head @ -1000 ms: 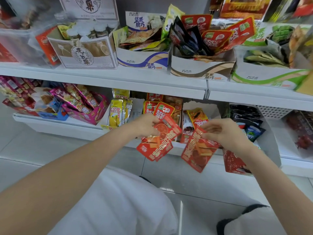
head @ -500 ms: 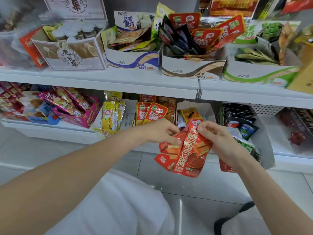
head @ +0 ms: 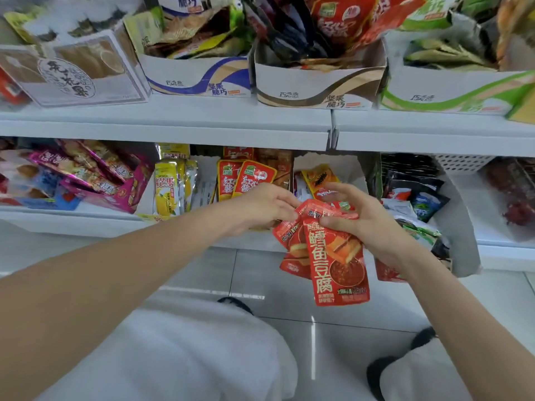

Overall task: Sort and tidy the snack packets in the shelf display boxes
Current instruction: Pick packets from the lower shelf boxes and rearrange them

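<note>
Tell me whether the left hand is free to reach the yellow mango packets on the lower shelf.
Probably not yet: the left hand grips the red packets together with the right hand. The yellow mango packets stand nearby, with nothing in front of them.

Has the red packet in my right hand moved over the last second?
Yes. The red packet went left to join the left hand's packets, below the white display box.

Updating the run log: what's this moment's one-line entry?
left hand: holds red foil snack packets | right hand: holds same packets | location: before lower white shelf
</note>
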### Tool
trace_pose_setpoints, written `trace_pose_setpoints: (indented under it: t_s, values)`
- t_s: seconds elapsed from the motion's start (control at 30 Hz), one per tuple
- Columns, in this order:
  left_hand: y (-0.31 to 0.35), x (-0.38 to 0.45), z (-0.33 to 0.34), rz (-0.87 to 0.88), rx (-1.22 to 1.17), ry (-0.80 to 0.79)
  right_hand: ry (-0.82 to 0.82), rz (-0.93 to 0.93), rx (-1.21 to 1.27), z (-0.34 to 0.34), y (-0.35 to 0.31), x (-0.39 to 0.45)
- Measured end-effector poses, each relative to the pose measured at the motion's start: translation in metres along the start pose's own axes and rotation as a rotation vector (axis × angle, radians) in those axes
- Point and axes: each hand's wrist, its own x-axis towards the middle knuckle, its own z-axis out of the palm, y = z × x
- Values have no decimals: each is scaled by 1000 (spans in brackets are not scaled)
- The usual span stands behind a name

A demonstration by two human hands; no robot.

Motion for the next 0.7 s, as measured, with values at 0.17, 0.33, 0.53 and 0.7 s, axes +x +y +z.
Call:
trace_pose_setpoints:
  t_s: [0.17, 0.33, 0.53, 0.7]
  values:
    - [-4, 17, 3, 30, 49, 59, -74, 85, 60, 7, 9, 21]
    - [-19, 38, -42, 291, 934, 453, 220, 100, 69, 13, 17, 45]
    - [-43, 68, -80, 81, 1349, 378, 198, 111, 22, 23, 28, 55]
    - [-45, 30, -73, 515, 1376, 419, 228, 91, -136, 29, 30, 61]
